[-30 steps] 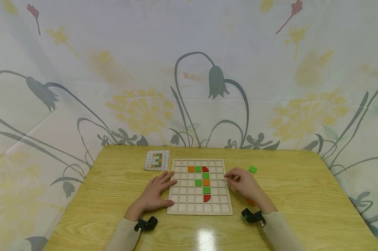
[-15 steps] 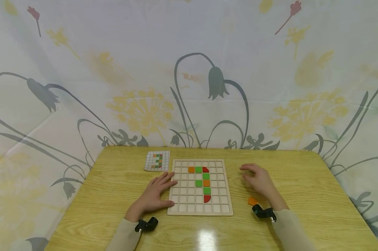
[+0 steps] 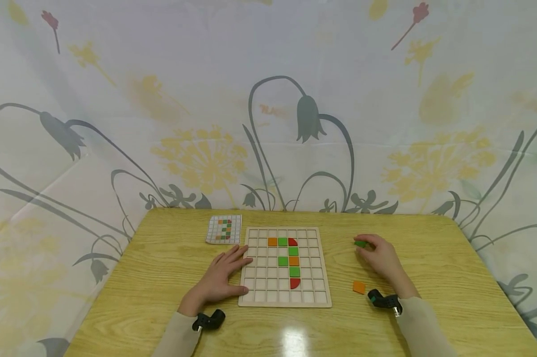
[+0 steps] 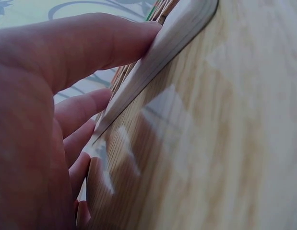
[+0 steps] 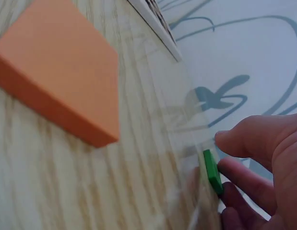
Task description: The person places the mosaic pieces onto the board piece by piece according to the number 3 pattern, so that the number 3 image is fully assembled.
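A wooden grid board (image 3: 261, 299) lies on the table, with orange, green and red tiles in its squares. My left hand (image 3: 219, 277) rests at the board's left side, fingers spread, fingertips over its rim. In the left wrist view, the thumb (image 4: 114, 40) touches the board's edge (image 4: 162, 52). My right hand (image 3: 382, 258) is over a loose green tile (image 3: 360, 243) right of the board. The right wrist view shows fingertips right at that green tile (image 5: 213, 171), with the thumb (image 5: 249, 139) a little apart from it. Nearer the right wrist lies an orange tile (image 3: 359, 287).
A small pattern card (image 3: 224, 229) with a coloured grid lies at the board's upper left. The wooden table (image 3: 134, 277) reaches back to a flower-printed curtain (image 3: 268, 99). Each wrist wears a black camera, such as the right one (image 3: 384, 301).
My right hand has moved away from the board's right edge, rightward to the green tile. The orange tile, partly hidden before, shows fully now. My left hand has stayed in place.
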### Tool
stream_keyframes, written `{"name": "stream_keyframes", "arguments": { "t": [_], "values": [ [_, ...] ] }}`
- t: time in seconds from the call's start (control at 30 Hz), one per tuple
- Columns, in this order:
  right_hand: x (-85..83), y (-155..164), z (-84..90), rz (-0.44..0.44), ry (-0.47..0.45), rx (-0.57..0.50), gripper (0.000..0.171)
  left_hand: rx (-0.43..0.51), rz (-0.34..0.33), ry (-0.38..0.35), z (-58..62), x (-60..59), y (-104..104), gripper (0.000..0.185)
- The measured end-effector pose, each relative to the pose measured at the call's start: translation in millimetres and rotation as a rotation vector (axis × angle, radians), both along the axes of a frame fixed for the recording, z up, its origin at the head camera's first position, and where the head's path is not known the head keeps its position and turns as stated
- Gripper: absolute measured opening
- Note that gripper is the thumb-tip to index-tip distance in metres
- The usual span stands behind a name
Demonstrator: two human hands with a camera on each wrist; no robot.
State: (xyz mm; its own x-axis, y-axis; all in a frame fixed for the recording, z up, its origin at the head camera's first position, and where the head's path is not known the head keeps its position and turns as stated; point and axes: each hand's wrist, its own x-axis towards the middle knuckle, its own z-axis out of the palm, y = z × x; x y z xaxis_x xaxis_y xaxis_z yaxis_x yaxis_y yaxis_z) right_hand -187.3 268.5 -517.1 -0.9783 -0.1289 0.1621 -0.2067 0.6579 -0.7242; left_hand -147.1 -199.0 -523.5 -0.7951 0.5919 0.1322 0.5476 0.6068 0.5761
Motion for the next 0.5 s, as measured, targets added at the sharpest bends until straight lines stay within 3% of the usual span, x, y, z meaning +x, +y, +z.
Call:
{"name": "stream_keyframes", "arguments": {
  "t": [0.23, 0.5],
  "values": [
    [1.1, 2.7, -2.7, -0.026, -0.001, -0.035, 0.028, -0.008, 0.003, -0.005, 1.3, 0.2, 0.4, 0.075],
    [0.4, 6.3, -6.0, -0.041, 0.012, -0.034, 0.04, -0.015, 0.007, -0.003, -0.1, -0.1, -0.4, 0.075]
  ]
}}
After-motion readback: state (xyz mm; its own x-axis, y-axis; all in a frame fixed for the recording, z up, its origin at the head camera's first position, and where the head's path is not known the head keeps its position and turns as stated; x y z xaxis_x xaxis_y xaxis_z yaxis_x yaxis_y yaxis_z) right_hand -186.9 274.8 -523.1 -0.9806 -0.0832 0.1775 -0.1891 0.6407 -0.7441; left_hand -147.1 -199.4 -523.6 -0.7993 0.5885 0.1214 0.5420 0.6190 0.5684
